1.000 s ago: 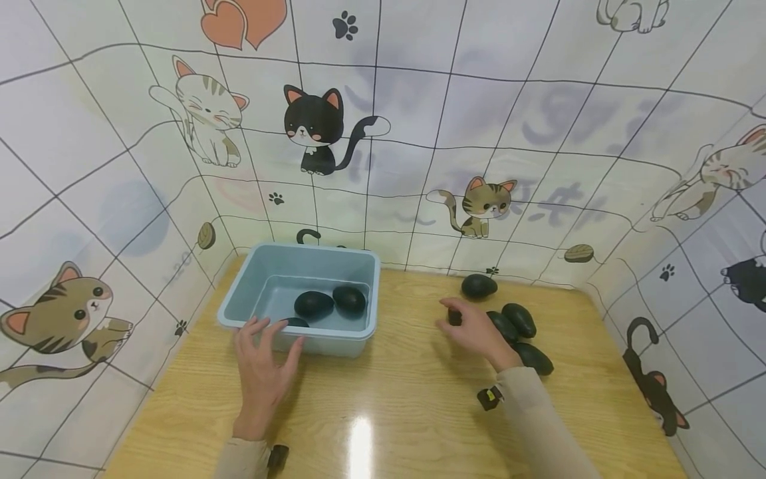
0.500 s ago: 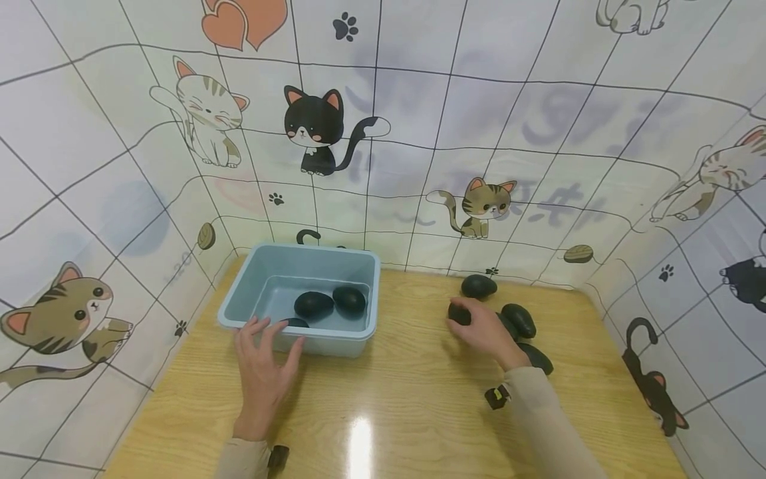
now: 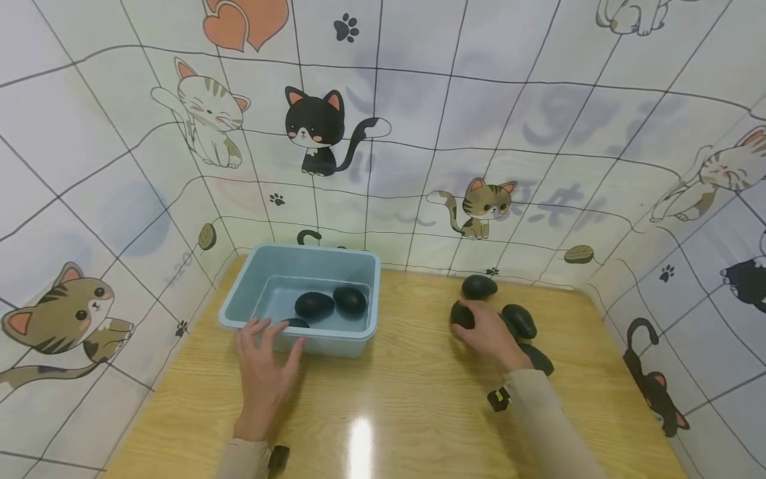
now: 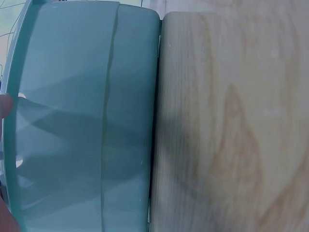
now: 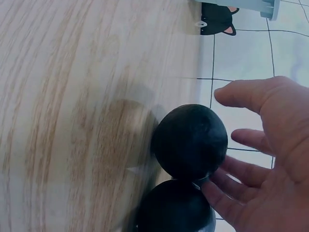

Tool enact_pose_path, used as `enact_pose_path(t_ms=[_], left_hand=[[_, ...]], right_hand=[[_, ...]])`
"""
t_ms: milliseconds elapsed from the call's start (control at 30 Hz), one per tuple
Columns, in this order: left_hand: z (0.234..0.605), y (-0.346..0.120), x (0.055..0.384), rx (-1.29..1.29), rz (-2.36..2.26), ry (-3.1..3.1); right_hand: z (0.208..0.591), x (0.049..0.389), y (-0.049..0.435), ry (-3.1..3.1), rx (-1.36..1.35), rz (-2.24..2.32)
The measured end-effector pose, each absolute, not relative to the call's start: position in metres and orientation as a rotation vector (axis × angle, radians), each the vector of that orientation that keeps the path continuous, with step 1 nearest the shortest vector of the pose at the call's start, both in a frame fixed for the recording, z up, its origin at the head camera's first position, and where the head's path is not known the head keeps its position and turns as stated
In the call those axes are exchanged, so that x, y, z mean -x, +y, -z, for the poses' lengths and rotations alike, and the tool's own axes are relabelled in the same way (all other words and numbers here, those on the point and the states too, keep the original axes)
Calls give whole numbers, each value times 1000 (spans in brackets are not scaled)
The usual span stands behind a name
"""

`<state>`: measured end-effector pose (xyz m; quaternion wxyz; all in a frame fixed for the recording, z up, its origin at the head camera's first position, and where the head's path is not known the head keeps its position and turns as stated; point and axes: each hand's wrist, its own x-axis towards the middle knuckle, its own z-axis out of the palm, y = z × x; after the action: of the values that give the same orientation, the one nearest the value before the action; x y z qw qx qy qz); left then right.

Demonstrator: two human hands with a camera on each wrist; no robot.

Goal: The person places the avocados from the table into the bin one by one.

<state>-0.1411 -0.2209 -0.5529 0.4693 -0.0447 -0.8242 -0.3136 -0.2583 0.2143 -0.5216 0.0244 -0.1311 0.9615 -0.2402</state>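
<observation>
My left hand [image 3: 263, 369] is at the front rim of a light blue plastic tub [image 3: 299, 249], its fingers spread along the rim and the thumb by the front wall. In the left wrist view, a fingertip [image 4: 6, 105] shows at the edge of the tub wall. My right hand [image 3: 489, 336] curves loosely around a dark avocado [image 3: 462, 317] on the table. The right wrist view shows the thumb apart from this avocado [image 5: 190, 141] and the lower fingers close beside it; a second avocado [image 5: 175, 208] lies against it.
Two dark avocados [image 3: 314, 305] and part of a third show inside the tub. Several more, one [image 3: 479, 287] at the back and others [image 3: 519, 321] beside the right hand, lie on the wooden table [image 3: 395, 399]. Cat-patterned sheeting [image 3: 413, 133] encloses the back and sides.
My right hand has shifted slightly right among the avocados, and more of the avocado at its fingers shows. The left hand stays at the tub rim.
</observation>
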Motion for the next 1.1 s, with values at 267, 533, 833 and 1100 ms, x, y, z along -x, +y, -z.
enact_pose_path(t_ms=[267,533,833,1100], left_hand=[[554,-222,141,117,780,-2022],[554,-221,140,114,780,-2028],[552,-220,140,114,778,-2031],[553,-221,142,117,771,-2028]], right_hand=[[526,261,214,2977,354,574],[527,261,214,2999,345,440],[533,260,214,3063,380,372],[537,263,217,3084,426,380]])
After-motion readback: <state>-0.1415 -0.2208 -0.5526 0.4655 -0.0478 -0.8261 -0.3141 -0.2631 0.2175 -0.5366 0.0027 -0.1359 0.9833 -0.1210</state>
